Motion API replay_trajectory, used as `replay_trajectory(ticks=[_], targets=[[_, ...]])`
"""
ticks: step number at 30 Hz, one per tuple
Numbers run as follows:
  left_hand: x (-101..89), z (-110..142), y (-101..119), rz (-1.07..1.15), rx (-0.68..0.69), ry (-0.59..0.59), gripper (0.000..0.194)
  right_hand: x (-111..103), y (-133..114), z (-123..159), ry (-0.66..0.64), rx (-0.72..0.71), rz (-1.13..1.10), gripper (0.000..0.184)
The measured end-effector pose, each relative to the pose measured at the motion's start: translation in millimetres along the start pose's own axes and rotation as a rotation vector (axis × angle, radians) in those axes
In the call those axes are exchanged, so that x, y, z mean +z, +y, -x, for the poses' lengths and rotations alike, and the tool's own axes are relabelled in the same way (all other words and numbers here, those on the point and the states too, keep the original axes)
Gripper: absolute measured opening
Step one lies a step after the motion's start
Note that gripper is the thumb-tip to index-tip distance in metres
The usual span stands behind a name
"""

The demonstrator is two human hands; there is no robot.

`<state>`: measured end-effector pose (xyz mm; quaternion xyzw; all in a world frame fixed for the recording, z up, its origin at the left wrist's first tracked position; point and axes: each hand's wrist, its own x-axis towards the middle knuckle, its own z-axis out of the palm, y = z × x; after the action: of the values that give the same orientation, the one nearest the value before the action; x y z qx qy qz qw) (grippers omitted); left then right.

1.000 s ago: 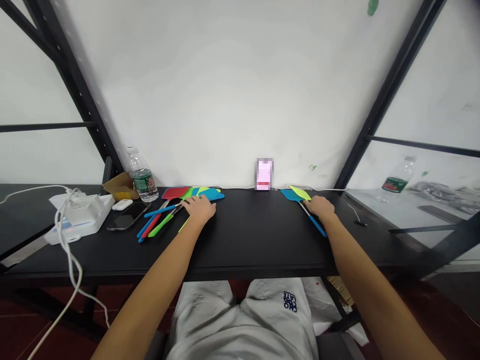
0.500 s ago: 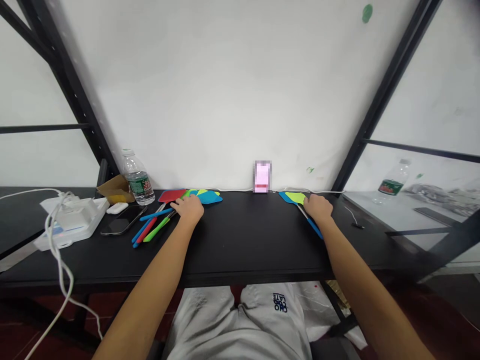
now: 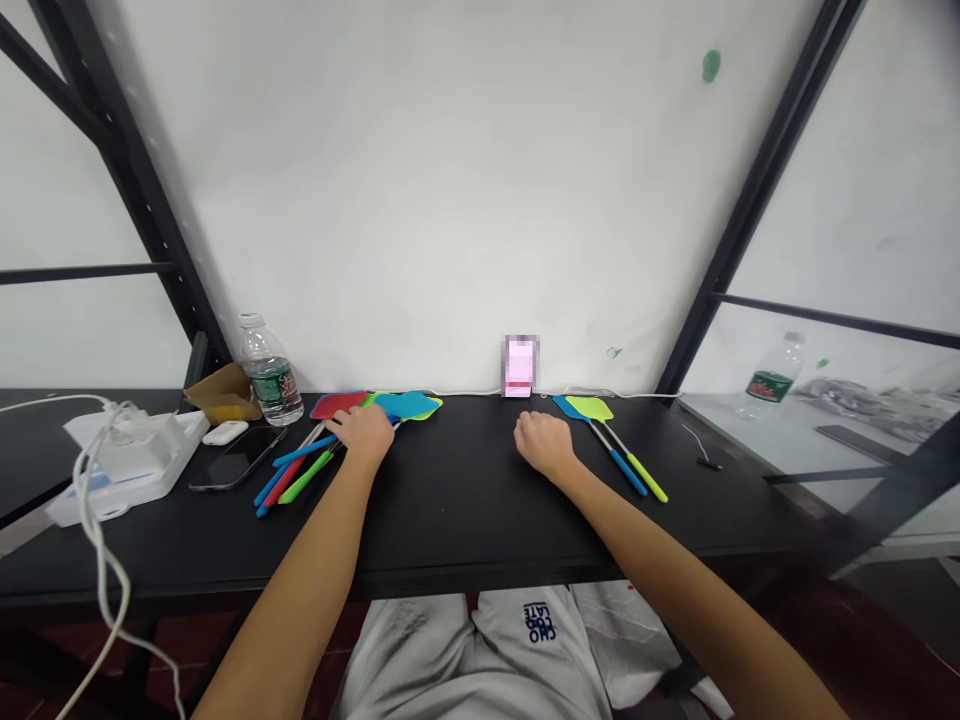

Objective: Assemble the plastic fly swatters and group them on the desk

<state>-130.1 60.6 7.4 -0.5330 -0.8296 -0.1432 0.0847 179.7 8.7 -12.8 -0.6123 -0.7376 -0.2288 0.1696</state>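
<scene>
A long black flat-topped desk (image 3: 465, 520) is carrying everything. At its far left, a clear plastic water bottle (image 3: 268, 372) with a green label is standing upright beside a small open brown cardboard box (image 3: 222, 393) whose contents cannot be made out. A fan of red, blue and green plastic fly swatters (image 3: 352, 420) is lying left of centre; the left hand (image 3: 363, 435) is resting on their thin handles, fingers curled together. The right hand (image 3: 544, 445) is lying empty on the desk, fingers loosely bent, just left of two more swatters, blue and yellow-green (image 3: 607, 440).
</scene>
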Motion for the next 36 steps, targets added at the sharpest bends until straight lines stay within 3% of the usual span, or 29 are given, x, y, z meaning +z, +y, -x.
replay_trajectory(ticks=[9, 16, 25, 31, 36], targets=[[-23.7, 24, 11, 0.07, 0.121, 0.202, 0.039, 0, -33, -10, 0.156, -0.111, 0.038, 0.017], [-42.4, 62, 33, 0.052, 0.318, 0.302, 0.042, -3, -51, -17, 0.316, -0.058, -0.012, 0.02], [-29.3, 99, 64, 0.111, 0.603, 0.1, 0.041, 1, -42, -21, 0.415, 0.038, -0.102, 0.05], [-22.1, 101, 64, 0.112, 0.637, 0.04, 0.042, -3, -38, -21, 0.347, -0.016, -0.116, 0.056], [-16.5, 104, 67, 0.154, 0.664, -0.013, 0.04, -7, -35, -20, 0.271, -0.093, -0.147, 0.05]])
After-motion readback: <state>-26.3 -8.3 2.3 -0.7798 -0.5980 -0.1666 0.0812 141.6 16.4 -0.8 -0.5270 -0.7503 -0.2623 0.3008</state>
